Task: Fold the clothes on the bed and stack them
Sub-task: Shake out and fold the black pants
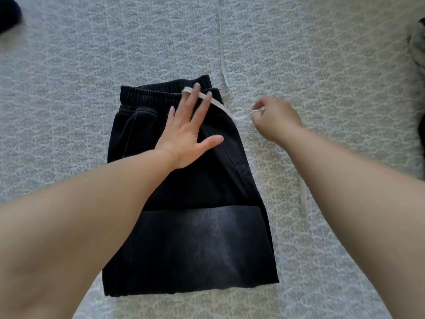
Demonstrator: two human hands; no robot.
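- Black trousers (188,238) folded, lying flat mid-bed (69,100) on patterned cover.
- Left hand (186,132) spread flat, fingers straight, pressing trousers just below elastic waistband (161,93); holding nothing.
- Right hand (273,118) beside waistband, fingers curled, pinching pale drawstring (220,105) running under left fingertips.

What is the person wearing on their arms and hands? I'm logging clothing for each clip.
Both forearms are bare, with no sleeves in view. The left hand shows no rings, watch or glove. The right hand wears what looks like a ring, though blur hides its details. No wristbands show.
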